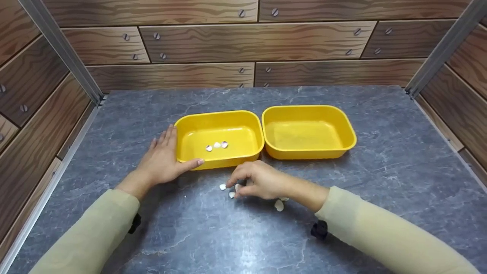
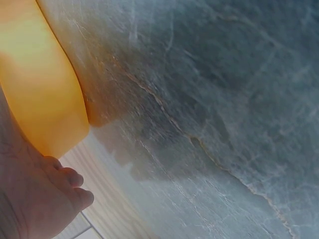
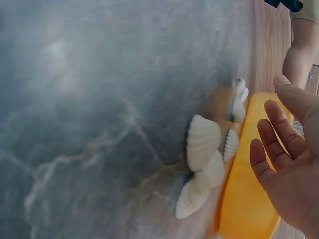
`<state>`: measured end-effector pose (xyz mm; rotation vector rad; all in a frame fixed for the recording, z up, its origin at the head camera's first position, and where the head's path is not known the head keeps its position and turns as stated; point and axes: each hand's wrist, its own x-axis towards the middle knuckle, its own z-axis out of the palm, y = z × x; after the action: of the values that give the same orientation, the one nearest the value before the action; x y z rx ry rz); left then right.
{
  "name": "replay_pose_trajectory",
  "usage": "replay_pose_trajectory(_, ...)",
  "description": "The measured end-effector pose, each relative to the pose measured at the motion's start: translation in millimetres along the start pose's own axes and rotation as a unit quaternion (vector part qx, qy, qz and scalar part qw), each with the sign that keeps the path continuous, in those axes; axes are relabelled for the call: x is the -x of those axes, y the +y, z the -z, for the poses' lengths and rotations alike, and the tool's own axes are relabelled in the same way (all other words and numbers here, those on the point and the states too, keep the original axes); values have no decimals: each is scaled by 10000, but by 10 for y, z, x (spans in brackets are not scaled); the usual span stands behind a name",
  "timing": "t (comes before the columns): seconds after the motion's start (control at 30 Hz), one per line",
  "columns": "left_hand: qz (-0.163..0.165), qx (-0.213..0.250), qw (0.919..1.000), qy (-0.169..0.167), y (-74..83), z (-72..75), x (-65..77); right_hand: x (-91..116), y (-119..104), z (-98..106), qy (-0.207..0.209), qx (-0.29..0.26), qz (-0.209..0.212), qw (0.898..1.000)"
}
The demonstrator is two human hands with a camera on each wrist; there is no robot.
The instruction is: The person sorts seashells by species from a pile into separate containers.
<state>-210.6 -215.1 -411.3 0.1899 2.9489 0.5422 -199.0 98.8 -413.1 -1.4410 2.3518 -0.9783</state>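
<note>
My left hand [image 1: 159, 160] rests against the left yellow bin [image 1: 258, 153], fingers extended along its left end and thumb at the front rim. In the left wrist view that hand [image 2: 40, 194] shows beside the yellow wall [image 2: 45, 74]. Inside this bin lie three small seashells [image 1: 217, 145], whitish with some purple. Just in front of it, my right hand [image 1: 262, 180] hovers over white seashells [image 1: 223, 187], thumb and forefinger apart. The right wrist view shows ribbed shells [image 3: 203, 142] on the table, and the right hand's relaxed fingers [image 3: 274, 134] hold nothing.
A second yellow bin [image 1: 304, 154] stands right beside the first. More pale shells [image 1: 279, 205] lie below the right wrist, partly hidden by it. Wood-patterned panels [image 1: 198, 42] and metal posts [image 1: 61, 45] bound the grey marbled table [image 1: 213, 236].
</note>
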Motion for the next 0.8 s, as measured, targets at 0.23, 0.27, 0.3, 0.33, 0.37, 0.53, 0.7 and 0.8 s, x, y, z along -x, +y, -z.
replay_pose_trajectory(0.23,14,26,10000,-84,-4,10,-1,-14,60,-42,-252,162,-260,9992)
replay_pose_trajectory(0.27,17,30,10000,-93,-5,12,-2,-20,73,-47,-282,163,-277,9991)
replay_pose_trajectory(0.3,19,30,9999,-97,-6,14,-3,-28,81,-52,-316,166,-297,9989)
replay_pose_trajectory(0.33,18,34,9999,-97,-4,16,-3,-36,90,-58,-349,150,-308,9988)
replay_pose_trajectory(0.37,20,41,9999,-99,-2,17,-2,-45,99,-63,-378,121,-318,9987)
replay_pose_trajectory(0.53,4,52,10000,-72,0,17,4,-79,139,-92,-513,-61,-396,9979)
replay_pose_trajectory(0.7,-28,44,10000,-48,-3,13,10,-87,171,-103,-621,-245,-587,9960)
replay_pose_trajectory(0.8,-33,20,10000,-41,-1,8,6,-83,181,-100,-667,-371,-705,9946)
